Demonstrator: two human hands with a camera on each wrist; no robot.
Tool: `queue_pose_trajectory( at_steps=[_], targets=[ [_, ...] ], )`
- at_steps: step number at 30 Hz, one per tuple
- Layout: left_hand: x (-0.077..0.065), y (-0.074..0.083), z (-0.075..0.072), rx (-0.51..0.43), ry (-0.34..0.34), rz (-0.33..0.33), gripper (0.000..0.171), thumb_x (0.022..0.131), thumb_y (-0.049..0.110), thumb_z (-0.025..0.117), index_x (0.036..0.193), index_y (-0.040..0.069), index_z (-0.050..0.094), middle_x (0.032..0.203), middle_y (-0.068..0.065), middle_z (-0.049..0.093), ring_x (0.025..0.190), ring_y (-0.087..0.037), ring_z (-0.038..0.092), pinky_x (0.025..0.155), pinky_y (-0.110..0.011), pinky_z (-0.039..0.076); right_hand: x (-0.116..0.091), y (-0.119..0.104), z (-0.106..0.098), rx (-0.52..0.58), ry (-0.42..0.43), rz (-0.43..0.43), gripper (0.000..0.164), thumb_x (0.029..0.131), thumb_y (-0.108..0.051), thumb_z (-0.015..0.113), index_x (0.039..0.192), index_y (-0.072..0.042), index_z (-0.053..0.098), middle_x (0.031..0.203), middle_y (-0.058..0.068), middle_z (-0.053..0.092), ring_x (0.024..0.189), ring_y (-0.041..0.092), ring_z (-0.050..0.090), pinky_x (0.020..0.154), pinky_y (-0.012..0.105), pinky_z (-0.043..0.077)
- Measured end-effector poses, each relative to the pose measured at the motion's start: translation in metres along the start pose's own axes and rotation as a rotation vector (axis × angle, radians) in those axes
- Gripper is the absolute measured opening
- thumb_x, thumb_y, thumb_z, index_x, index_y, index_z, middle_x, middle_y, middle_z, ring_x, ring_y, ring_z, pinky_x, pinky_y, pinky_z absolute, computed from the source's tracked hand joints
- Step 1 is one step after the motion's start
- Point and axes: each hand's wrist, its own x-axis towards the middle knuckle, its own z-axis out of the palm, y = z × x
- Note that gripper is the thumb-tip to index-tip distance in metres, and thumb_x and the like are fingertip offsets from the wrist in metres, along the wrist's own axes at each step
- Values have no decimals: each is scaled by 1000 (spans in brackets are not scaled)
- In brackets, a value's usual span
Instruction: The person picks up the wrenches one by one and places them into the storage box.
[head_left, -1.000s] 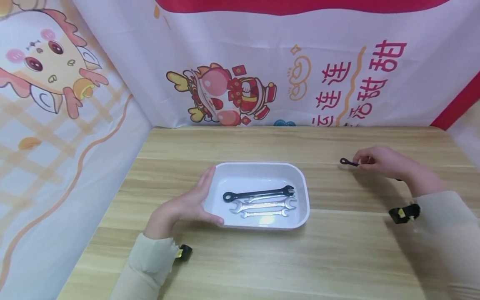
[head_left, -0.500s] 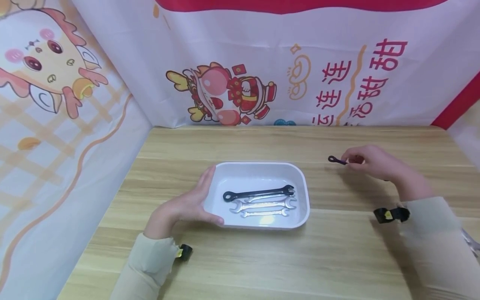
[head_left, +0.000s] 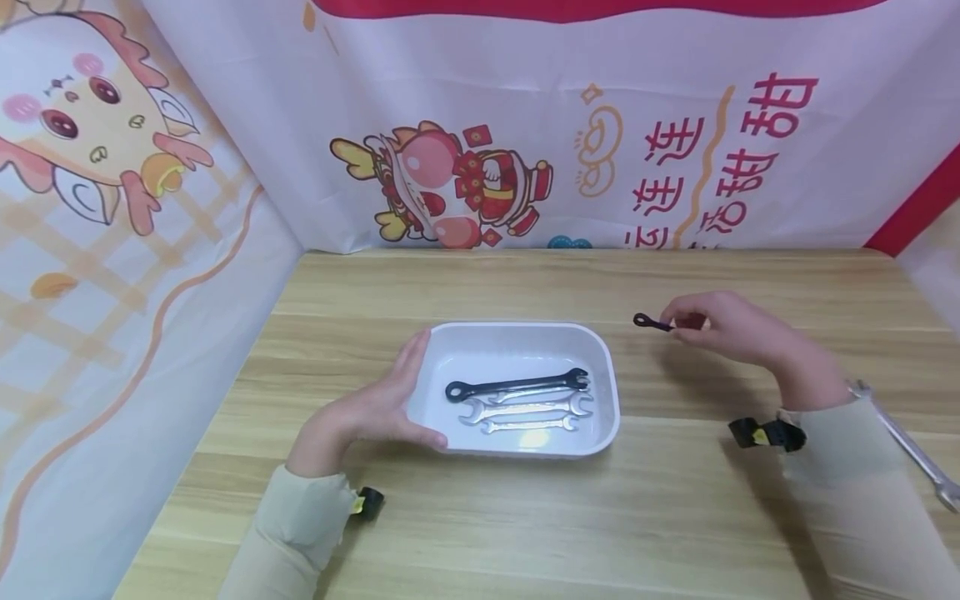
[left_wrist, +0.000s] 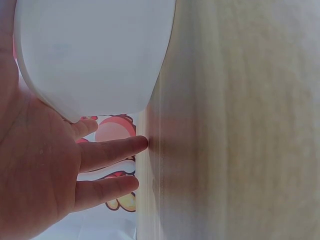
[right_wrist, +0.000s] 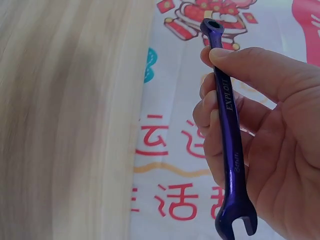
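Observation:
My right hand (head_left: 723, 329) pinches a dark combination wrench (head_left: 651, 322) above the right part of the table. In the right wrist view this wrench (right_wrist: 229, 115) looks purple-black, its ring end up by my thumb and its open jaw down. My left hand (head_left: 375, 412) rests against the left end of a white tray (head_left: 611, 367), thumb along the near side. The left wrist view has the left hand's fingers (left_wrist: 112, 154) extended beside the tray wall (left_wrist: 95, 55). Inside the tray lie a black combination wrench (head_left: 517, 386) and several silver open-end wrenches (head_left: 528, 408).
Another silver wrench (head_left: 911, 446) lies on the wooden table (head_left: 525, 533) at the right, partly behind my right forearm. A printed white cloth (head_left: 465, 75) hangs along the table's back edge, with another patterned cloth (head_left: 150, 333) at the left.
My right hand has moved left toward the tray with the dark wrench in its fingers. The silver wrench at the right has come out from behind the forearm. My left hand stays put.

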Motion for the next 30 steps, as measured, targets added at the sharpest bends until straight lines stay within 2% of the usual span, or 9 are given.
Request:
queue_pose_trajectory(
  at_steps=[18, 25, 30],
  targets=[
    [0, 2, 0, -4, 4, -3, 150, 62, 38, 94, 158, 19, -19, 166, -10, -16, 153, -37, 5, 122, -55, 17, 11, -32, 3, 47, 0, -97, 20, 94, -13, 68, 114, -14, 73, 101, 3, 73, 89, 15, 62, 78, 26, 56],
    [-1, 3, 0, -11, 7, -4, 151, 61, 36, 95, 158, 19, -19, 166, -10, -15, 153, -38, 5, 122, -56, 17, 20, -47, 5, 57, -18, -122, 22, 95, -17, 67, 117, -16, 72, 108, 4, 73, 91, 16, 63, 83, 36, 59],
    [0, 2, 0, -10, 10, 4, 151, 60, 37, 95, 158, 19, -19, 166, -10, -14, 153, -38, 4, 122, -56, 16, 29, -59, 10, 49, -20, -174, 22, 95, -16, 67, 117, -17, 72, 109, 1, 73, 90, 14, 63, 80, 30, 58]
  ],
)
